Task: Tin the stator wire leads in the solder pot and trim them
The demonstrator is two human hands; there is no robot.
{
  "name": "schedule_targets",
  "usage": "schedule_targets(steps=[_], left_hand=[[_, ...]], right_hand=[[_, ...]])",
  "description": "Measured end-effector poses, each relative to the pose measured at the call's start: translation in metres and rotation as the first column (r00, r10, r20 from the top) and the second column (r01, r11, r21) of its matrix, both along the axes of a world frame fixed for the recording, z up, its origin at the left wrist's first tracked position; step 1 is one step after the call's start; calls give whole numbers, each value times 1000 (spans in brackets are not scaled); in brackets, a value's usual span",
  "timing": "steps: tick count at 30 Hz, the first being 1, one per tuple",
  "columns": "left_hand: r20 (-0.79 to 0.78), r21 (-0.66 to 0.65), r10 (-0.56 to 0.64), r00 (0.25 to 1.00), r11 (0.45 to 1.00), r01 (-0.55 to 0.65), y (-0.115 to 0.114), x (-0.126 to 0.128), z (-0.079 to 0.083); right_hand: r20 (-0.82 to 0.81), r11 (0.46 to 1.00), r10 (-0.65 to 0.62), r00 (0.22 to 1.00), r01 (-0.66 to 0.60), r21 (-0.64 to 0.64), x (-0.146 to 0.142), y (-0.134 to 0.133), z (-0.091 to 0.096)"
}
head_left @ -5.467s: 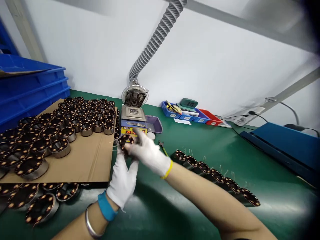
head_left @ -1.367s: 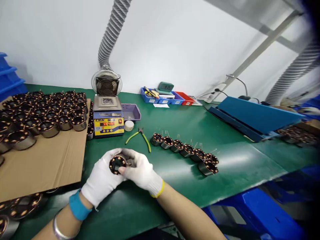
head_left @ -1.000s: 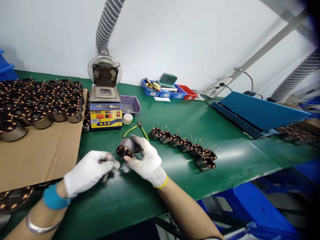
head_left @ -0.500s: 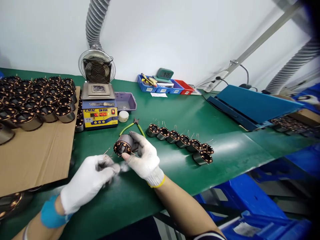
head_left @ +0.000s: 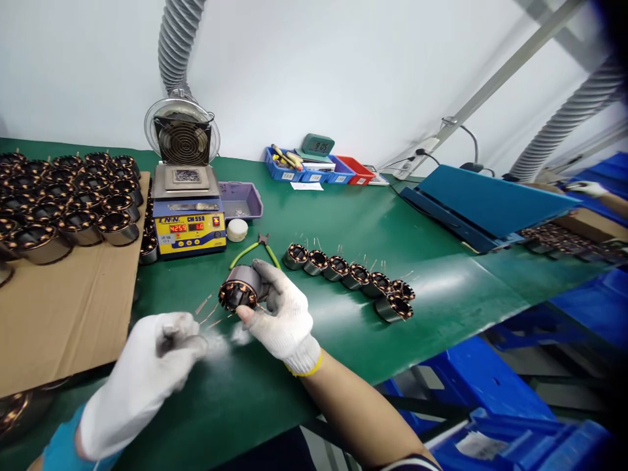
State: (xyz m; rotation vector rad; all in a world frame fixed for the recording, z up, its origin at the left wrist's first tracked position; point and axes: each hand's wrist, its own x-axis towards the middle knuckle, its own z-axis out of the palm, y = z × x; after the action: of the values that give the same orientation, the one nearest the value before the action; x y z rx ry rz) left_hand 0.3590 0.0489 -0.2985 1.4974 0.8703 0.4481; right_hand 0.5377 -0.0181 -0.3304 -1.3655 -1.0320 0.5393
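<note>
My right hand (head_left: 282, 314), in a white glove, grips a round motor stator (head_left: 237, 292) with copper windings just above the green mat (head_left: 343, 327); thin wire leads stick out of it to the left. My left hand (head_left: 147, 373), also gloved, is closer to me and to the left, its fingers curled in a pinch; what they hold is too small to make out. A row of several similar stators (head_left: 350, 278) lies on the mat to the right of my right hand.
A yellow-fronted solder pot (head_left: 189, 219) with a fan (head_left: 182, 136) and grey hose stands behind. Green-handled cutters (head_left: 252, 247) and a purple tray (head_left: 240, 199) lie near it. Many stators sit on cardboard (head_left: 63, 307) at left. Another person's gloved hand (head_left: 586, 190) shows far right.
Both hands held the stator together; then my left hand let go and drew back toward me and leftward, while my right hand kept the stator, tilted on its side.
</note>
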Motion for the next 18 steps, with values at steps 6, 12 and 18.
schedule_targets(steps=[6,12,18], left_hand=[[25,-62,108,994,992,-107,2,7,-1],[28,-217,163,986,964,-153,-8,16,-1],[112,-251,204,973,953,-170,-2,12,-2]], right_hand=[[-58,1000,4,998,-3,25,-1,1,1],[-4,999,44,999,-44,29,-7,0,-1],[-37,999,39,999,-39,16,-9,-2,-1]])
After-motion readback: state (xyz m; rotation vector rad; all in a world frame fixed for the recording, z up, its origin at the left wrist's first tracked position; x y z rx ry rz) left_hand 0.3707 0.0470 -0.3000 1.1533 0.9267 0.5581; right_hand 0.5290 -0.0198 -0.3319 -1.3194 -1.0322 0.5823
